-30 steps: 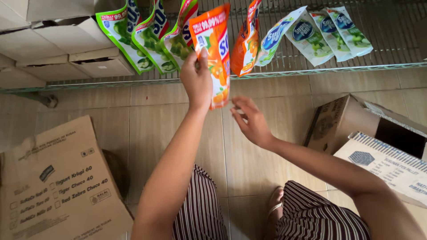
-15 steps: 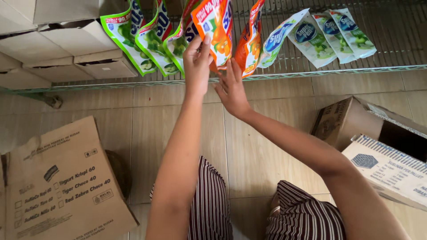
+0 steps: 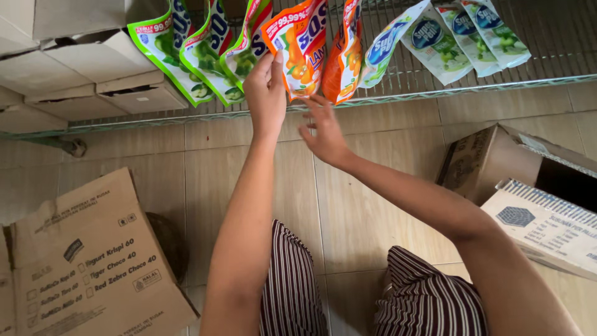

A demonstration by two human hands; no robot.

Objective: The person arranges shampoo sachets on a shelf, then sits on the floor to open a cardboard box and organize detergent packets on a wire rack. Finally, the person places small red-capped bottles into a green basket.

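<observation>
Along the wire shelf: a row of soft refill pouches leans against the wire shelf (image 3: pixel 435 93), their bottoms near its front edge.
My left hand: my left hand (image 3: pixel 266 93) is raised to the shelf, thumb and fingers pinching the lower left edge of the orange pouch (image 3: pixel 298 46), so it is grasping that pouch.
My right hand: my right hand (image 3: pixel 323 127) is just below and to the right, fingers spread and loose, holding nothing; its fingertips are close under the pouch's bottom edge, and I cannot tell whether they touch it.
Orange pouch: it stands tilted on the shelf, between the green pouches (image 3: pixel 199 56) on its left and a second orange pouch (image 3: pixel 345 56) on its right, which it partly overlaps.
Further right: a blue-and-white pouch (image 3: pixel 388 50) leans beside the second orange one, then three pale pouches with green fruit (image 3: pixel 466 34) fan out along the shelf.
Left of the shelf: closed white cartons (image 3: pixel 81 74) are stacked there, beside the green pouches.
Floor: beige tiles (image 3: pixel 373 205) under my arms; a flattened brown cardboard box (image 3: pixel 87 261) lies at lower left, and an open cardboard box (image 3: pixel 497 162) sits at right, a printed white carton (image 3: pixel 547 224) just in front of it.
My lap: striped trousers (image 3: pixel 292 286) show at the bottom.
</observation>
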